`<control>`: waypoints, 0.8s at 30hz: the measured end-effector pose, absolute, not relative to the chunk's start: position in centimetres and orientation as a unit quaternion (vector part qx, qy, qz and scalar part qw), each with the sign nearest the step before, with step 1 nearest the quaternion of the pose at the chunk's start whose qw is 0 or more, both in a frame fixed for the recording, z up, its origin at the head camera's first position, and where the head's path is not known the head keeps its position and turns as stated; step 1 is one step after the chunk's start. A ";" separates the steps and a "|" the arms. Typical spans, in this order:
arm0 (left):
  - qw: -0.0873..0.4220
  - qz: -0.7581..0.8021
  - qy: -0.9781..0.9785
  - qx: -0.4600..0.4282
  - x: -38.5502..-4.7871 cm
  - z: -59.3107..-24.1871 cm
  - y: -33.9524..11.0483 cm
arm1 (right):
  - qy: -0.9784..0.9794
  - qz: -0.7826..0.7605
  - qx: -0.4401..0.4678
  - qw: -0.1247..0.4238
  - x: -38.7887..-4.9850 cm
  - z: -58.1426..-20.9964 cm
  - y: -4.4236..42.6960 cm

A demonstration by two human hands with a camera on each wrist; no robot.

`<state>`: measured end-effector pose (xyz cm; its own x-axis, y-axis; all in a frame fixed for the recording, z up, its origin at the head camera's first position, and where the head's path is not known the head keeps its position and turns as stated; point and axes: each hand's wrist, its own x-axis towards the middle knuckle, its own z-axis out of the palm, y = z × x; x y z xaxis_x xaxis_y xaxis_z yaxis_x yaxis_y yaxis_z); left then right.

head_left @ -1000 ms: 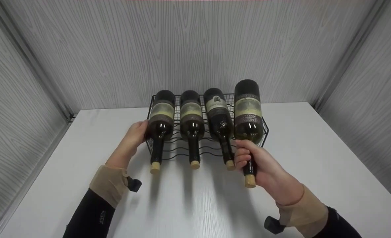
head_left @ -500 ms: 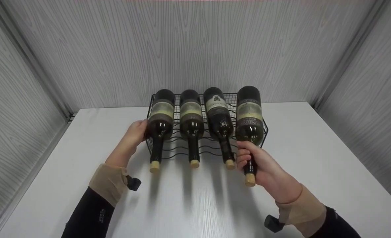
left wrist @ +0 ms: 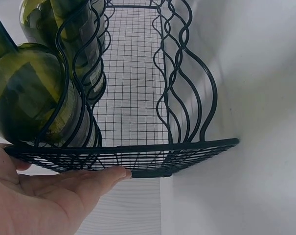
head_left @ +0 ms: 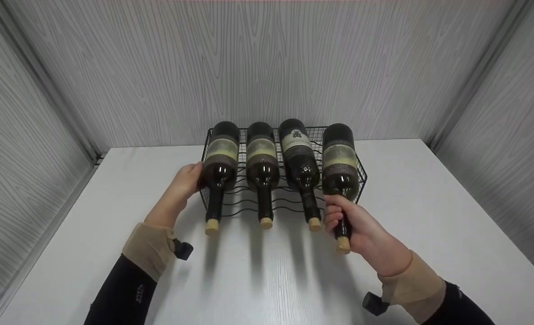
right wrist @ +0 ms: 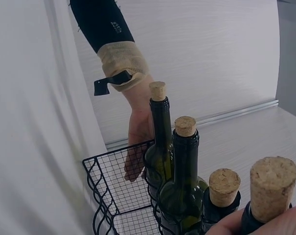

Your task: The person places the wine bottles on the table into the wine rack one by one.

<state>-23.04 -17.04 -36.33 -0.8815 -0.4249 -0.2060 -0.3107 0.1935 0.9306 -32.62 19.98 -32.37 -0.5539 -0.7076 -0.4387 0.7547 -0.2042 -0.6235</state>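
Note:
In the head view a black wire wine rack [head_left: 289, 201] holds several corked dark green wine bottles side by side, necks toward me. My right hand [head_left: 350, 219] grips the neck of the rightmost wine bottle [head_left: 340, 155], which lies over the rack's right end. Its cork [right wrist: 272, 188] shows close up in the right wrist view. Against the rack's left mesh side rests my left hand [head_left: 185, 183], beside the leftmost bottle [head_left: 222, 153]. The left wrist view shows that hand's fingers [left wrist: 89, 185] fairly straight along the mesh; the right wrist view shows them flat behind it.
Between the outer ones lie two more bottles, one with a picture label [head_left: 262, 153] and one with a crest label [head_left: 298, 149]. The rack stands on a white table [head_left: 258, 280] near a grey wood-grain back panel [head_left: 258, 67]. Similar panels flank both sides.
The rightmost bottle has come down onto the rack's right end, its base now about level with the others. My right hand keeps its grip on the neck. The left hand stays in place.

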 end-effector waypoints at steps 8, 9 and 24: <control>0.051 -0.591 -0.768 0.243 -23.1 -36.4 -17.0 | 0.386 -0.776 0.036 0.497 -33.3 -32.3 20.5; 0.050 -0.590 -0.768 0.244 -23.1 -36.4 -17.0 | 0.382 -0.775 0.035 0.501 -33.4 -32.4 20.6; 0.050 -0.593 -0.767 0.241 -23.2 -36.5 -17.1 | 0.345 -0.785 0.040 0.513 -34.7 -32.3 21.5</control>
<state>-23.20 -17.12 -36.51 -0.8787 -0.4292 -0.2091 -0.3102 0.1803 0.9334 -34.71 21.45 -32.31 -0.4696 -0.7784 -0.4167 0.8334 -0.2349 -0.5003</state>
